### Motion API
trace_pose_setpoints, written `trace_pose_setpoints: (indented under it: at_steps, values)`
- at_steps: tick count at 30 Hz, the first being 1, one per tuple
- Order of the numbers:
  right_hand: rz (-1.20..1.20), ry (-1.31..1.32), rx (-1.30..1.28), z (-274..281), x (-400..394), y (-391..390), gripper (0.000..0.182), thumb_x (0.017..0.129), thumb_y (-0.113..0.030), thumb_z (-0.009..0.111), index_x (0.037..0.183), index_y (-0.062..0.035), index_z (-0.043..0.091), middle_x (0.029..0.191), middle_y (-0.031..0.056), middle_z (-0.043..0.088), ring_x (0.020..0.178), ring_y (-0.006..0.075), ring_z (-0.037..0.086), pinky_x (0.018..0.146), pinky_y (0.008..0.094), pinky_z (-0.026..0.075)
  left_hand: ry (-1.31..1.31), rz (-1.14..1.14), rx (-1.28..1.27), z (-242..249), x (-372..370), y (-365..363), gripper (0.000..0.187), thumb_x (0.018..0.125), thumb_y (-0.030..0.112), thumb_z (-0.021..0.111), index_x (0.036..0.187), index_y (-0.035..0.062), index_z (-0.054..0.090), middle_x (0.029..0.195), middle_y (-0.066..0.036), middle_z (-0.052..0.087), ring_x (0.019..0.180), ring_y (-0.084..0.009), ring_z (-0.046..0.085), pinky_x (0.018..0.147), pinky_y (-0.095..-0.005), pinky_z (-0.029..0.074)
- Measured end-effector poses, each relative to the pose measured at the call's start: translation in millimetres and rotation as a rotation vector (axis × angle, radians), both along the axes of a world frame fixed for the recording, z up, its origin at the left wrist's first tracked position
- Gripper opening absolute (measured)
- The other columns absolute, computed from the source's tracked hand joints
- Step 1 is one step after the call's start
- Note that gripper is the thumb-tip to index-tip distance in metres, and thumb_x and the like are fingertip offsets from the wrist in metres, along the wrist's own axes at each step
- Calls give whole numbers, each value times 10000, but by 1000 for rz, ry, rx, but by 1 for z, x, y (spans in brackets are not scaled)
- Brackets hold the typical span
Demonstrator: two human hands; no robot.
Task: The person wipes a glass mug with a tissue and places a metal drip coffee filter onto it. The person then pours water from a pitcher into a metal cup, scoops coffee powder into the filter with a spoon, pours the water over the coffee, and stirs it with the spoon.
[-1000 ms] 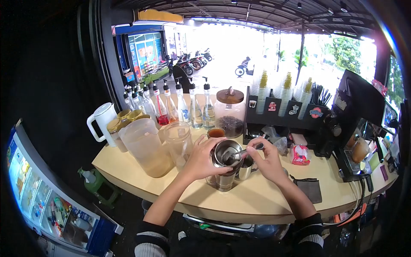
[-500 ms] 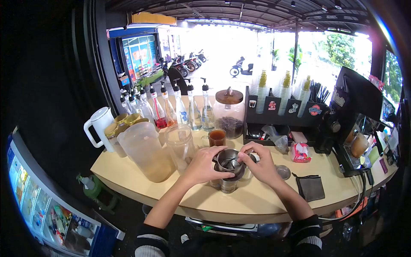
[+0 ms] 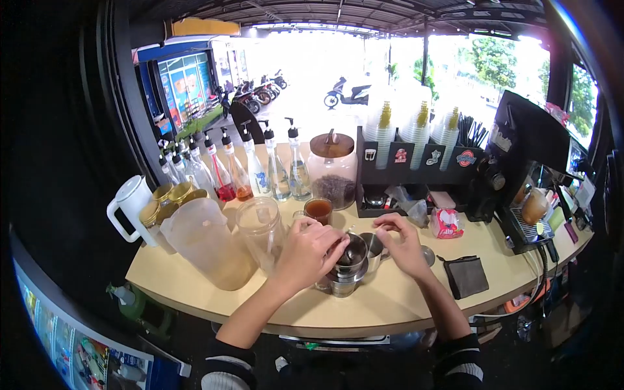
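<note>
A small metal cup (image 3: 351, 255), which looks like a drip coffee filter, stands over another metal vessel (image 3: 342, 287) at the counter's front. Something dark and shiny lies inside the cup. My left hand (image 3: 311, 252) is at the cup's left rim, its fingers pressed together; what they hold, if anything, is hidden. My right hand (image 3: 404, 248) hovers right of the cup, thumb and fingers apart, with nothing visible between them. Between the hands is another metal cup (image 3: 374, 246), partly covered. Just behind sits a glass mug (image 3: 318, 210) of brown liquid.
On the left are a cloudy plastic pitcher (image 3: 211, 244), a clear jar (image 3: 259, 227) and a white jug (image 3: 133, 208). Pump bottles (image 3: 276, 175) and a lidded jar (image 3: 333, 172) line the back. A dark cloth (image 3: 465, 276) and an espresso machine (image 3: 523, 214) are on the right.
My left hand has let go of the cup's sides and drawn its fingers together at the rim. My right hand has come out of the cup and opened to the right. The view has shifted.
</note>
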State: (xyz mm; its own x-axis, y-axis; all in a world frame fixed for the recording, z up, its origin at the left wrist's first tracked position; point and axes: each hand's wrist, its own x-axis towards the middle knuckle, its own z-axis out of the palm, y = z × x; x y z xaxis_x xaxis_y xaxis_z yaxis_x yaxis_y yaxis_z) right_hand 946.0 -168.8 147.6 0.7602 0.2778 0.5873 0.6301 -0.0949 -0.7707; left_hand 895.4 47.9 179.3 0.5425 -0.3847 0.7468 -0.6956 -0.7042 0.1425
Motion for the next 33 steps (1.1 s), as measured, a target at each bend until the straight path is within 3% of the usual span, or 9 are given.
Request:
trace_pose_setpoints:
  at_steps: [2,6,9,10,12,14,16,18,33]
  values:
    - [-177,-63,-269,-31,15,-18,191,874,-121,595,1023,-1,585,912,93,605,845,171,585,766,285,462,-30,84,-22,2,-7,1,80,802,151,669,846,84,662,738,-35,643,711,-200,591,833,-365,403]
    - [-130,-1,-250,-93,37,-29,199,886,-140,584,1024,3,581,924,113,593,848,200,589,759,302,463,-55,172,13,8,-18,-4,69,811,151,664,839,88,672,759,-28,640,739,-187,584,836,-379,403]
    - [-104,78,-58,-117,38,-25,199,894,-130,575,1045,-1,563,926,111,589,839,202,586,753,312,463,-93,205,-12,3,-24,-7,80,825,142,643,869,76,641,762,-29,632,708,-196,567,834,-381,402]
    - [-169,37,-66,-125,40,-24,170,916,-107,539,1040,9,536,918,90,580,847,159,576,744,286,470,-113,217,-8,0,-26,-8,80,825,142,643,869,76,641,762,-29,632,708,-196,567,834,-381,402]
    - [-232,-30,-59,-126,45,-24,141,938,-83,503,1036,19,508,910,68,571,855,116,567,735,259,477,-124,283,-13,-6,-28,-9,79,818,134,650,876,81,644,783,-21,641,718,-191,572,846,-385,397]
    - [-97,139,123,-126,42,-26,99,941,-73,495,993,10,480,885,68,562,834,109,567,720,254,479,-118,308,-13,-8,-31,-10,79,817,122,647,886,83,647,803,-13,649,735,-188,583,853,-388,393]
    - [-89,122,73,-137,48,-31,93,948,-104,501,933,-14,485,833,45,558,780,99,563,702,241,469,-69,356,-109,-13,-39,-16,69,819,124,652,878,94,672,751,-26,637,691,-200,571,851,-382,389]
    - [-41,303,35,-142,49,-34,133,955,-139,504,890,-25,489,778,30,560,742,86,555,681,232,458,-85,377,-139,-18,-43,-20,70,817,122,655,879,95,671,756,-27,644,682,-204,571,842,-381,392]
    - [56,428,223,-149,48,-32,164,945,-130,512,798,-62,488,707,9,539,671,81,510,653,232,418,-152,397,-196,-19,-53,-17,54,799,103,670,853,102,668,773,-3,679,686,-169,604,858,-389,403]
